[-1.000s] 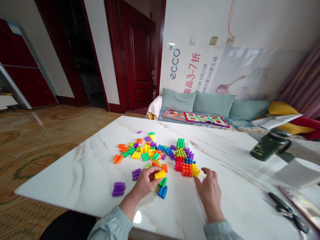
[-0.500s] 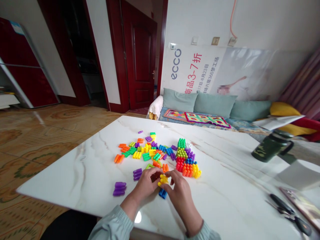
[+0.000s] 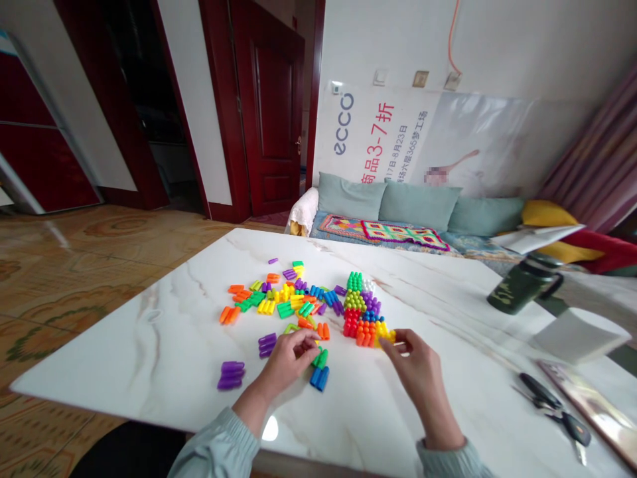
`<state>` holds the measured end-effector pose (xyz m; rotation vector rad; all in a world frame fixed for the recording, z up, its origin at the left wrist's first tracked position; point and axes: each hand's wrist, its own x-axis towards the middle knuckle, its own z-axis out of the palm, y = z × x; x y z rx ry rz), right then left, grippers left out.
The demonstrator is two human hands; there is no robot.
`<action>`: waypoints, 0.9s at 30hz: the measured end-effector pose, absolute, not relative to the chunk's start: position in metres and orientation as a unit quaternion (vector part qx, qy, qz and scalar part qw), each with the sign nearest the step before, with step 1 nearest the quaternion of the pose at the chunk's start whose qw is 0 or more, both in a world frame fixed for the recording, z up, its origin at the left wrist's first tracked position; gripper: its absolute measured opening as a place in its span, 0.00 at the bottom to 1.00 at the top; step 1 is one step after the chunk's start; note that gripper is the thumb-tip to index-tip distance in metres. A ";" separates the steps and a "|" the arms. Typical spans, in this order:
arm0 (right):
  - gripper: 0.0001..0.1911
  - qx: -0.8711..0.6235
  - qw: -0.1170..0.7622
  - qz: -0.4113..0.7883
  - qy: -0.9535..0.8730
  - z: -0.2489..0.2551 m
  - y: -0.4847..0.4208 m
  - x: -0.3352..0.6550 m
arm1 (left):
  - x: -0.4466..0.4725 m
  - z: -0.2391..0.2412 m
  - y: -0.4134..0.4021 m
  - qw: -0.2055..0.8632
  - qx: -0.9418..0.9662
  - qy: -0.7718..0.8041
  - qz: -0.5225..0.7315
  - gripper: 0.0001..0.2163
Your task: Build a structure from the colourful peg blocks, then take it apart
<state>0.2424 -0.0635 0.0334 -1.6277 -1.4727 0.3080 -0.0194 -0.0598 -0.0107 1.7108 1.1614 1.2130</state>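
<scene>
A joined cluster of coloured peg blocks stands on the white marble table. My right hand pinches a yellow block against the cluster's near right corner. My left hand rests curled on the table beside a green block and a blue block; whether it holds anything I cannot make out. Several loose blocks in orange, green, yellow and purple lie scattered behind it. Two purple blocks lie apart at the left.
A dark green mug stands at the table's right, with a white box nearer me. Scissors and a flat book lie at the near right edge. A sofa with cushions is behind the table.
My right hand took the yellow block from my left hand and carried it right to the cluster's corner. My left hand dropped back to the table near the green and blue blocks.
</scene>
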 end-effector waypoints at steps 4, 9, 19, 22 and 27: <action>0.16 -0.714 0.378 0.127 -0.575 0.026 -0.060 0.274 | -0.020 -0.012 -0.059 0.363 0.662 0.453 0.474 0.08; 0.14 -0.723 0.353 0.128 -0.579 0.006 -0.056 0.259 | -0.021 -0.013 -0.061 0.361 0.661 0.457 0.473 0.09; 0.11 -0.706 0.399 0.095 -0.577 -0.012 -0.046 0.261 | -0.021 -0.012 -0.060 0.342 0.674 0.450 0.475 0.06; 0.13 -0.715 0.395 0.039 -0.575 0.000 -0.056 0.249 | -0.021 -0.010 -0.061 0.330 0.681 0.450 0.475 0.06; 0.08 -0.605 0.394 0.016 -0.692 0.030 -0.086 0.166 | -0.022 -0.007 -0.062 0.307 0.676 0.458 0.489 0.07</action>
